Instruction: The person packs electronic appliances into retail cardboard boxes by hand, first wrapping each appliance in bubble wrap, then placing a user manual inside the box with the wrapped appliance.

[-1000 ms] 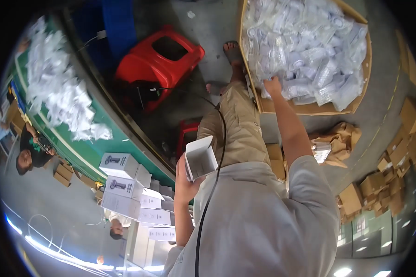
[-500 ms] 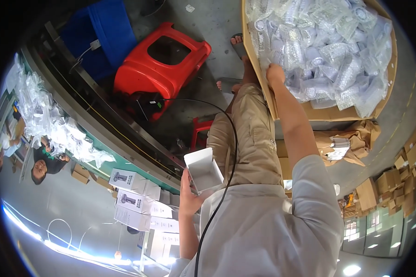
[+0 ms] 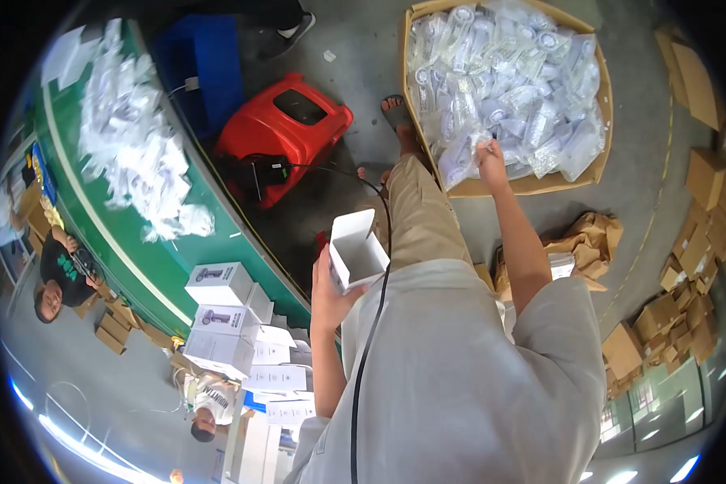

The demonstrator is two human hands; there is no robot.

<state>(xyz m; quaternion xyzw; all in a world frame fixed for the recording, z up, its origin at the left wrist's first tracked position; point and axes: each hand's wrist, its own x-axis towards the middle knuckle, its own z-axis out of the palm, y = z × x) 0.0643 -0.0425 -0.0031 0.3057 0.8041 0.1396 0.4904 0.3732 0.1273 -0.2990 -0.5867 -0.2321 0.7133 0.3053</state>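
Observation:
My left hand (image 3: 327, 292) is closed around an open white box (image 3: 356, 256), whose flap stands up and whose inside shows bare. At the near edge of a large carton (image 3: 524, 187), my right hand (image 3: 492, 161) pinches the end of a bubble-wrapped packet (image 3: 458, 161). What lies inside that wrap is pale and cannot be made out clearly. Many similar clear-wrapped packets (image 3: 532, 97) fill the carton around it. A black cable (image 3: 371, 347) runs down in front of my body, past the white box.
On the left, a green conveyor table (image 3: 125, 270) bears a heap of clear plastic packets (image 3: 129, 145) and stacked white boxes (image 3: 218, 323). A red plastic chair (image 3: 274, 129) and a blue bin (image 3: 206, 81) stand ahead. Brown cartons (image 3: 678, 315) pile up at right. Two people are beyond the table.
The view has turned, showing more of the table. My right hand has shifted from the carton's left side to a packet at its near edge. My left hand still holds the box.

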